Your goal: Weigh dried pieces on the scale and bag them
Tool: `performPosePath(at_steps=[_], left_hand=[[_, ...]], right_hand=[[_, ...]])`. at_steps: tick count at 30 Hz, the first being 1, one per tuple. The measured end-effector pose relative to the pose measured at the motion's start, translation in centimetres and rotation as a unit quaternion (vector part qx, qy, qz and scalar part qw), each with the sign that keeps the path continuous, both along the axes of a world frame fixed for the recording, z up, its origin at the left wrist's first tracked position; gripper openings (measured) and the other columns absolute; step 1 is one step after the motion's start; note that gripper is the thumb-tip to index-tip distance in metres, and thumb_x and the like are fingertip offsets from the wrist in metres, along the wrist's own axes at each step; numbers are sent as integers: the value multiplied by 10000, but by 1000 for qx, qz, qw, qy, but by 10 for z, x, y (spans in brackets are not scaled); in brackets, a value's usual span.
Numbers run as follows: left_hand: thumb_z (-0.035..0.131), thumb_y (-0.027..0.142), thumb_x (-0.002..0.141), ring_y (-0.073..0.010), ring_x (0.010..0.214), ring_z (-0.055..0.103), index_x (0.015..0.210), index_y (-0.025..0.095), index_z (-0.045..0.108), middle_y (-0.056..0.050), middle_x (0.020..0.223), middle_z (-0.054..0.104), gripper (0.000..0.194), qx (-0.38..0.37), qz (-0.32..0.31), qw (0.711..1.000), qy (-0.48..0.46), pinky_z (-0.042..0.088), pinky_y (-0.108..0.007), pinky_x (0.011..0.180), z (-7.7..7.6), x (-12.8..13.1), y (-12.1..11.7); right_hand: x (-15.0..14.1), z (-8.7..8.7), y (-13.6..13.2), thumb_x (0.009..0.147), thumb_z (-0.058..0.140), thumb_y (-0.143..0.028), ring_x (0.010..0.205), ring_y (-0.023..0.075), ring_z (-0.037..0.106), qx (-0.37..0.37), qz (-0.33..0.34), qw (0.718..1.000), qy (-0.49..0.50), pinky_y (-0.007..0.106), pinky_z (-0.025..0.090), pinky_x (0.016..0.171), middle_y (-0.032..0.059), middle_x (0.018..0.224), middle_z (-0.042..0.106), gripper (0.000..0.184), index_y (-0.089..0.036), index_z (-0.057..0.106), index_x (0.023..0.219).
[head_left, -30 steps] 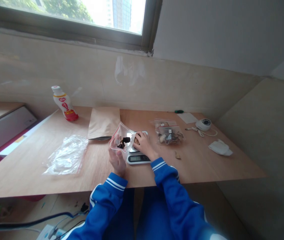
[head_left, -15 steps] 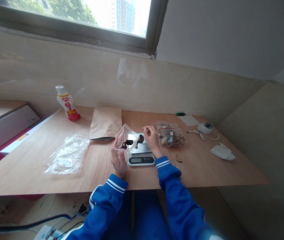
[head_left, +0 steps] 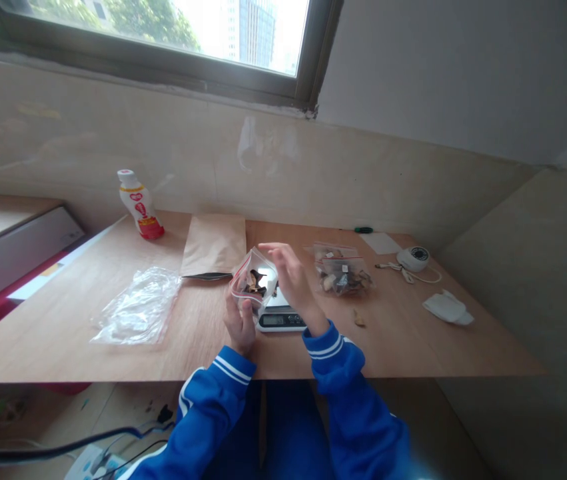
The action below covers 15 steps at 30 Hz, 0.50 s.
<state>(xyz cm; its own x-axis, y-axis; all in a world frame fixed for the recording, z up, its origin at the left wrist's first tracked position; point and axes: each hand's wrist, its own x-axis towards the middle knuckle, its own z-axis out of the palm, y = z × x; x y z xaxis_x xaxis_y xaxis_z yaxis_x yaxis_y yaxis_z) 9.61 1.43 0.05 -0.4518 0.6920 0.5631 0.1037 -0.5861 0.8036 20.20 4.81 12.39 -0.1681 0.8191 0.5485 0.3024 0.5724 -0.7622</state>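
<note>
My left hand [head_left: 240, 323] is closed around the lower side of a clear zip bag [head_left: 269, 272], whose red-edged mouth gapes open. Dark brown and tan dried pieces [head_left: 254, 283] lie inside it. At the bag's right side is my right hand [head_left: 290, 280], its fingers stretched out toward the bag's top, with nothing seen in them. Under both, a kitchen scale [head_left: 282, 321] with a small display rests on the table; bag and hand cover much of its plate. Filled zip bags [head_left: 344, 279] of similar pieces lie right of my right hand.
One loose tan piece [head_left: 358, 318] lies on the wooden table [head_left: 303, 357]. Flat clear bags [head_left: 138, 307], a brown paper sheet [head_left: 216, 241], a dark flat blade-like item [head_left: 207, 276] and a bottle [head_left: 140, 207] are leftward. A white camera [head_left: 412, 259] and crumpled tissue [head_left: 448, 307] are rightward.
My right hand has moved left to the bag and its fingers have straightened. A dark piece seen beside the bag over the scale is now mostly hidden; the pieces inside have shifted.
</note>
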Motion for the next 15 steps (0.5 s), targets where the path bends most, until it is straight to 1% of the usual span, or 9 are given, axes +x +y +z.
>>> performPosePath(at_steps=[2, 4, 6, 9, 10, 12, 15], left_hand=[[409, 475, 926, -279, 1237, 528, 1364, 202, 435, -141, 1358, 540, 516, 7, 7, 1000, -1, 437, -465, 1025, 0, 1, 0], [404, 459, 931, -275, 1241, 524, 1356, 198, 439, -141, 1363, 535, 500, 17, 17, 1000, -5, 434, -462, 1029, 1, 1, 1], [403, 455, 932, -271, 1231, 531, 1341, 199, 449, -137, 1356, 540, 485, 32, 22, 999, -18, 446, -457, 1015, 3, 1, 1], [402, 450, 933, -267, 1205, 550, 1320, 199, 467, -133, 1336, 556, 466, 47, 19, 998, -30, 456, -455, 1001, 4, 2, 2], [401, 449, 934, -267, 1199, 554, 1315, 195, 472, -135, 1332, 558, 464, 45, 20, 998, -32, 456, -455, 999, 4, 2, 2], [395, 451, 936, -267, 1200, 552, 1311, 187, 476, -141, 1345, 546, 465, 37, 22, 998, -35, 454, -454, 1000, 5, 2, 2], [388, 456, 939, -265, 1198, 554, 1308, 184, 480, -142, 1357, 535, 468, 35, 26, 998, -39, 455, -448, 998, 6, 2, 2]], right_hand=[[15, -14, 7, 997, 242, -410, 1052, 177, 579, 1, -58, 998, 19, 322, 451, 927, 66, 1105, 622, 426, -223, 619, 1067], [28, -33, 14, 981, 309, -385, 1048, 195, 578, -6, -108, 994, -17, 346, 444, 944, 80, 1088, 618, 362, -213, 613, 1074], [34, -54, 19, 933, 437, -352, 1131, 230, 543, -27, -101, 988, -118, 387, 415, 997, 113, 1156, 591, 299, -195, 600, 1129], [30, -78, 20, 866, 554, -280, 1261, 293, 452, -44, -70, 960, -268, 456, 353, 1060, 176, 1326, 495, 358, -150, 579, 1199], [28, -84, 19, 857, 568, -259, 1274, 306, 440, -44, -68, 951, -297, 463, 345, 1066, 191, 1352, 473, 358, -135, 586, 1192], [23, -90, 18, 859, 563, -231, 1255, 306, 459, -34, -72, 942, -326, 450, 356, 1061, 197, 1348, 476, 315, -122, 609, 1152], [23, -92, 17, 880, 516, -201, 1173, 278, 519, -5, -81, 939, -334, 422, 412, 1011, 165, 1289, 528, 252, -150, 628, 1100]])
